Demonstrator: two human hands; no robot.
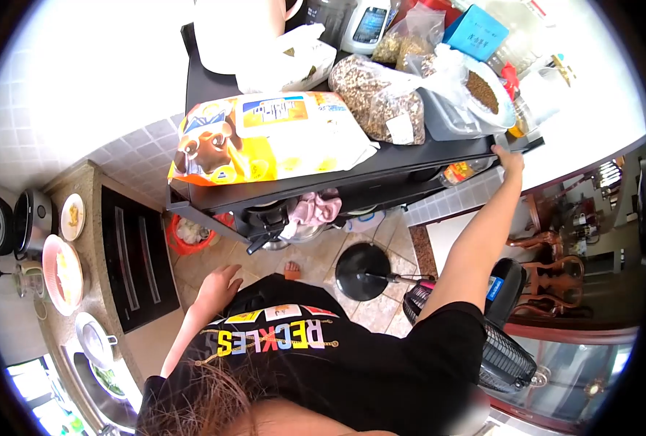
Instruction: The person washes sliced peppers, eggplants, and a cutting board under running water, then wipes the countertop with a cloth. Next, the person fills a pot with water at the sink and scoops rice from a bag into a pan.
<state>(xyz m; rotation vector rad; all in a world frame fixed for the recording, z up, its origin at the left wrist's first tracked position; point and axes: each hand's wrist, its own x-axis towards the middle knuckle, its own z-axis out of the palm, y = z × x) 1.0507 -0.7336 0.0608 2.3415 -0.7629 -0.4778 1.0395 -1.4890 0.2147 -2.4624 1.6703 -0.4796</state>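
My right hand (510, 158) reaches out to the far right corner of a black shelf rack (279, 187), its fingers closed on the front edge. Close to it on the top shelf sits a clear plastic tub (459, 120) with a bag of brown granules (481, 93). My left hand (219, 289) hangs in front of my body, fingers loosely apart, holding nothing. On the rack's top lie an orange and white printed bag (265, 142) and a clear bag of mixed grains (377, 98).
Below the top shelf hang pink cloths (315, 209). A red-orange basket (190, 234) stands on the floor at left, and a round black base (363, 271) ahead. A black fan (504, 356) is by my right side. The counter (94, 240) at left bears a pink basket (62, 275).
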